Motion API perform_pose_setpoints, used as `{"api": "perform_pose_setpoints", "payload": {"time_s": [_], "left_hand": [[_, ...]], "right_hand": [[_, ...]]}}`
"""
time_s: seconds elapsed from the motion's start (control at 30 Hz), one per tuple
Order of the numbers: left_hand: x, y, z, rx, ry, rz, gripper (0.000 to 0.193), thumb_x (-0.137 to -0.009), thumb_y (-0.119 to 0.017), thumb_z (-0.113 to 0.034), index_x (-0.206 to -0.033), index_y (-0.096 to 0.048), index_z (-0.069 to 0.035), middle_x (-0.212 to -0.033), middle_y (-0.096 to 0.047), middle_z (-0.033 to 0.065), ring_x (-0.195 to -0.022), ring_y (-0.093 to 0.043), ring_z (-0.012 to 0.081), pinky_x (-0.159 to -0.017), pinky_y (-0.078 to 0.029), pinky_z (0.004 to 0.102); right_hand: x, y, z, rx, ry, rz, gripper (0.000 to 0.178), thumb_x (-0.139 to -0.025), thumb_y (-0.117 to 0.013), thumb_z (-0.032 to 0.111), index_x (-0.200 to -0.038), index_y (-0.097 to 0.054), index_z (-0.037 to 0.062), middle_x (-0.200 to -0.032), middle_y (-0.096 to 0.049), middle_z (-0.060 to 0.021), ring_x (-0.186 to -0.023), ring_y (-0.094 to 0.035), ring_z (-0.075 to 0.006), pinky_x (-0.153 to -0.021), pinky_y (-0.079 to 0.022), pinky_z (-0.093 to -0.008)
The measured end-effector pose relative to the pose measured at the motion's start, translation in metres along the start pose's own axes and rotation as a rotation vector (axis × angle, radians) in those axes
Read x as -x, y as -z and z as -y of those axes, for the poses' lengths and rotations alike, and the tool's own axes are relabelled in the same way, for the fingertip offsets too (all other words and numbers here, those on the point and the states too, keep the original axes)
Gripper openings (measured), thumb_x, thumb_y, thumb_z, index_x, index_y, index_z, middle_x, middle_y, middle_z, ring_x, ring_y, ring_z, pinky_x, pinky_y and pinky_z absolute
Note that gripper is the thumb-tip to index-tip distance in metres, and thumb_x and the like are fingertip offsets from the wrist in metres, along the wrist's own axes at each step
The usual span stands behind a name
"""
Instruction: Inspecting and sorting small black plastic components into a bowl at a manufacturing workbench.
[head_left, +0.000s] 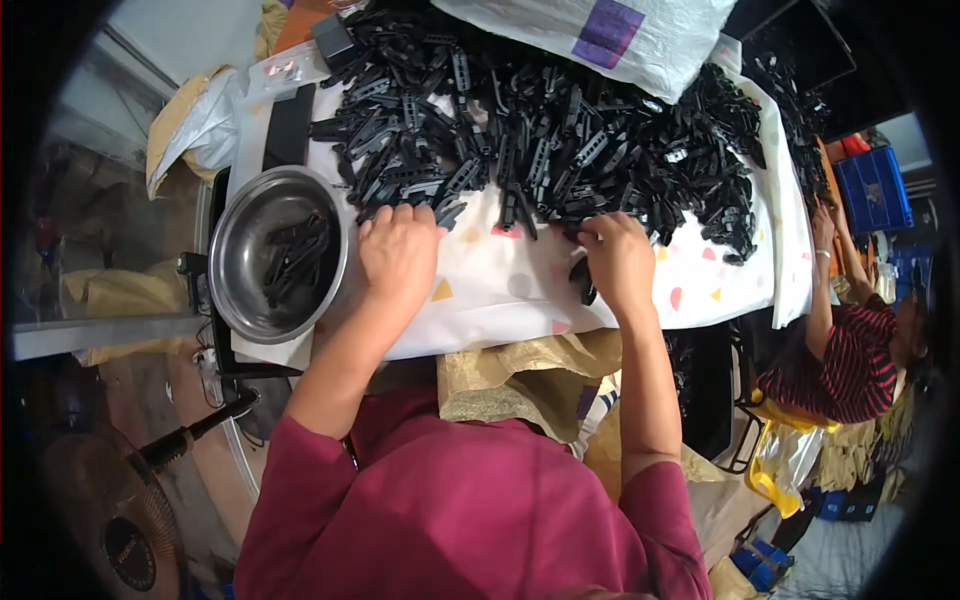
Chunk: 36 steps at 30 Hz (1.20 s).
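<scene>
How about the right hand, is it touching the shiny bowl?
Apart: the head view shows the left hand and a stretch of white tablecloth lying between the right hand and the bowl.

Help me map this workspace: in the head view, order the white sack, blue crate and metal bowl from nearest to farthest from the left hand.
From the left hand:
1. Metal bowl: just to its left.
2. White sack: ahead, to the right.
3. Blue crate: far right.
</scene>
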<state>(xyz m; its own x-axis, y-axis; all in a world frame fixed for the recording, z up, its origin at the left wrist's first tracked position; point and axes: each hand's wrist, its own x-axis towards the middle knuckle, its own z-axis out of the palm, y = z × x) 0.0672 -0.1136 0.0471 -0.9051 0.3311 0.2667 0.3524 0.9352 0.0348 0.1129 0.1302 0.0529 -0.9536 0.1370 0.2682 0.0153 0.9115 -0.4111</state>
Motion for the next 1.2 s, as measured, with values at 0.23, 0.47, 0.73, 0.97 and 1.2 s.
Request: {"api": "perform_pose_setpoints", "payload": {"time_s": [0.23, 0.47, 0.73, 0.97, 1.2], "left_hand": [[0.006, 0.003, -0.005, 0.137, -0.071, -0.003, 0.016, -0.068, -0.070, -0.022, -0.075, -0.061, -0.010, -0.076, -0.059, 0.0045, -0.078, -0.056, 0.0251, -0.067, -0.045, 0.0382], [0.011, -0.004, 0.004, 0.098, -0.199, -0.087, 0.012, -0.069, -0.068, -0.016, -0.078, -0.061, -0.011, -0.082, -0.054, 0.0008, -0.083, -0.054, 0.0206, -0.068, -0.043, 0.0360], [0.015, -0.013, 0.002, 0.169, -0.321, -0.059, 0.005, -0.072, -0.062, -0.013, -0.075, -0.059, -0.011, -0.081, -0.055, 0.0010, -0.082, -0.053, 0.0199, -0.069, -0.041, 0.0333], [0.008, 0.002, -0.010, 0.750, -0.008, 0.024, 0.011, -0.083, -0.059, -0.012, -0.085, -0.054, -0.002, -0.083, -0.060, 0.0090, -0.072, -0.060, 0.0254, -0.064, -0.046, 0.0324], [-0.006, 0.006, -0.018, 1.618, 0.454, 0.599, 0.011, -0.092, -0.050, -0.015, -0.096, -0.049, -0.005, -0.095, -0.063, 0.0081, -0.074, -0.061, 0.0124, -0.059, -0.050, 0.0244]], "right_hand": [[-0.006, -0.029, 0.026, 0.117, 0.148, 0.007, 0.013, -0.072, -0.066, 0.020, -0.080, -0.065, 0.0092, -0.078, -0.059, -0.0068, -0.077, -0.057, -0.0256, -0.066, -0.048, -0.0352], [0.004, -0.010, 0.008, 0.296, 0.028, 0.009, 0.014, -0.071, -0.064, 0.016, -0.081, -0.060, 0.0073, -0.082, -0.058, -0.0073, -0.081, -0.055, -0.0274, -0.068, -0.048, -0.0359], [0.010, -0.012, 0.008, 0.111, 0.142, -0.009, 0.023, -0.067, -0.067, 0.012, -0.087, -0.058, 0.0038, -0.085, -0.058, -0.0099, -0.076, -0.054, -0.0271, -0.068, -0.046, -0.0362], [0.012, -0.020, 0.007, -0.494, -0.254, 0.059, 0.024, -0.074, -0.070, 0.006, -0.095, -0.061, 0.0012, -0.082, -0.062, -0.0060, -0.066, -0.055, -0.0121, -0.059, -0.044, -0.0245], [0.012, -0.015, 0.014, -0.497, -0.077, -0.124, 0.014, -0.080, -0.065, 0.006, -0.094, -0.064, 0.0011, -0.085, -0.062, -0.0073, -0.066, -0.056, -0.0100, -0.057, -0.044, -0.0217]]}}
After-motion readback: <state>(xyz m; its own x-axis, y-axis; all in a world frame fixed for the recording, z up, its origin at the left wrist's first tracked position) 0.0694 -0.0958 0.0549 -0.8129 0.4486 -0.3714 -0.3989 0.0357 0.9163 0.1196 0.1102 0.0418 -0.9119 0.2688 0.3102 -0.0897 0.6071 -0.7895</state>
